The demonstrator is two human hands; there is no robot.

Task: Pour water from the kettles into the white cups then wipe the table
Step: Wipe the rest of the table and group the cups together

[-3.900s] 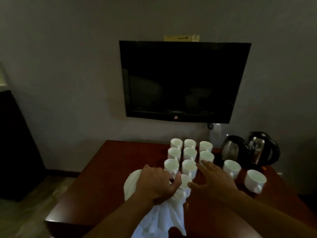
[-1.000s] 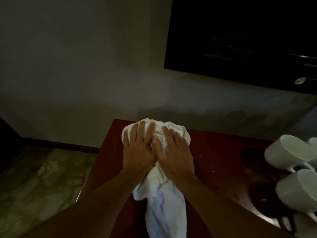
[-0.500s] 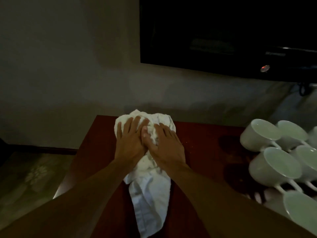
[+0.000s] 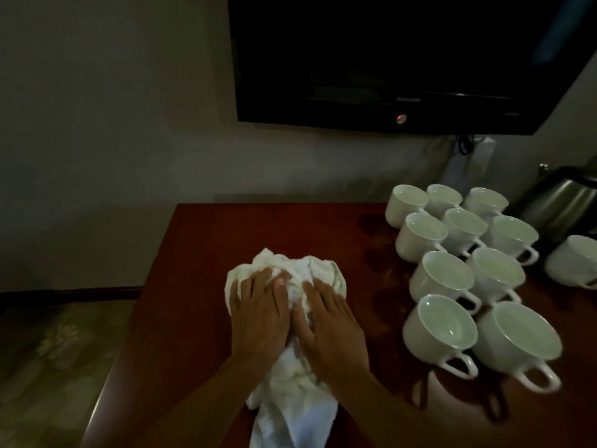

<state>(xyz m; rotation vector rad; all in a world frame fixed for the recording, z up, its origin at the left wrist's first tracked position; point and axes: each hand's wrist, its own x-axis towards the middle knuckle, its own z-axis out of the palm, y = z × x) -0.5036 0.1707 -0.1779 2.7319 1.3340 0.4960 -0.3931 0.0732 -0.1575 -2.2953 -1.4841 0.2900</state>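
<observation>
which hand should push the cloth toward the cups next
Left, probably. The left hand lies on the cloth's far side from the white cups, so it can push across; the right hand lies cup-side.
</observation>
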